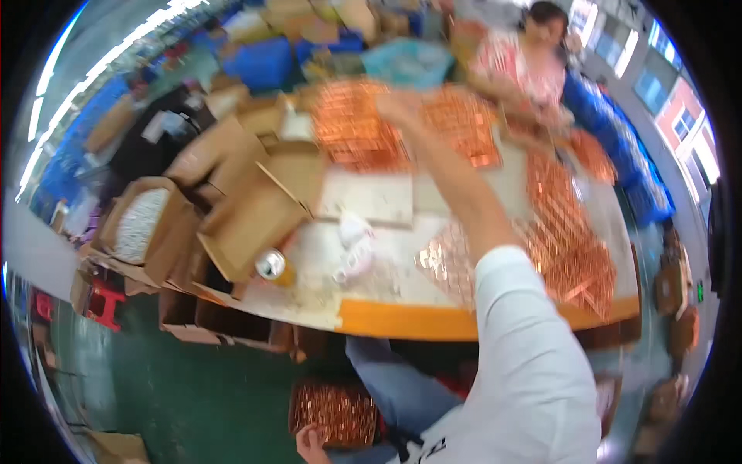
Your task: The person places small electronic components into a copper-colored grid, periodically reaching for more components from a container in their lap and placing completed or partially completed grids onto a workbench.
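Head view: handle the copper-coloured sheets on the table's far side evenly by their edges; they likely bend. Your right hand is at them, too blurred to tell spread or grip. Your left hand, half curled, is beside the small copper-coloured pieces, hold unclear.

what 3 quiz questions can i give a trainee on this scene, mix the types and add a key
1. Which of the person's hands is stretched out over the table, by the copper-coloured sheets?

2. True or false: the can stands to the left of the outstretched arm.

3. What is nearest to the left hand?
a) white pieces
b) copper-coloured pieces
c) blue bags

Key:
1. The right hand; it is blurred, so whether it grips a sheet cannot be told.
2. True.
3. b
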The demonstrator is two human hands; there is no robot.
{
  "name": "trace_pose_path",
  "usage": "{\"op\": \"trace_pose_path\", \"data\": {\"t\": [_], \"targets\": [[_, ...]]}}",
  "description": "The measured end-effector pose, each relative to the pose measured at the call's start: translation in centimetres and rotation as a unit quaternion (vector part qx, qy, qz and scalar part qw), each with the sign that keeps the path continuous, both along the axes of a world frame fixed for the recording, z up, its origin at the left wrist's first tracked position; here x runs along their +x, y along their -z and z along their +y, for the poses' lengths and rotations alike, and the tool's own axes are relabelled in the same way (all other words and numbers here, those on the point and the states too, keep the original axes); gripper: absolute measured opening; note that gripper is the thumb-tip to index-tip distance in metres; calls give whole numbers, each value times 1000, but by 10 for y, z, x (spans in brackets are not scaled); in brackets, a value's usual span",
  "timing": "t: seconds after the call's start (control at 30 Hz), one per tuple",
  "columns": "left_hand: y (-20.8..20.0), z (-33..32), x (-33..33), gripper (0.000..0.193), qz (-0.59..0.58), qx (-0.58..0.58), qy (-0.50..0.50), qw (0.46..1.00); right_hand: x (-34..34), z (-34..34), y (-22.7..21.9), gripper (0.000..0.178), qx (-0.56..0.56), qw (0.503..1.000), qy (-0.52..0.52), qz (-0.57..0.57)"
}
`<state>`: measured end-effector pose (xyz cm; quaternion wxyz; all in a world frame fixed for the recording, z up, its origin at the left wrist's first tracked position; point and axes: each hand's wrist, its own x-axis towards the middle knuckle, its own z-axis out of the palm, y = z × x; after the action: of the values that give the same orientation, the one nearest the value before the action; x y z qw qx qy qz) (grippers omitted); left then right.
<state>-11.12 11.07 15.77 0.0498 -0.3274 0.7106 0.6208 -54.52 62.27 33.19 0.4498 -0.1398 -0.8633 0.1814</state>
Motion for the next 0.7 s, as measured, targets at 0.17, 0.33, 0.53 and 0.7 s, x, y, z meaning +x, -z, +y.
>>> {"op": "trace_pose_path", "data": {"t": [0.17,0.33,0.53,0.7], "targets": [[-21,-5,12,17,-21,-60,-23,998,139,55,-11,45,242,952,17,-189],[-13,57,-53,13,105,36,199,974,340,45,58,53,94,823,-15,-560],[-66,207,-58,11,221,161,358,893,352,63,102,69,76,847,-20,-526],[-62,265,-23,20,239,173,327,898,338,89,69,63,-232,803,-170,-522]]}}
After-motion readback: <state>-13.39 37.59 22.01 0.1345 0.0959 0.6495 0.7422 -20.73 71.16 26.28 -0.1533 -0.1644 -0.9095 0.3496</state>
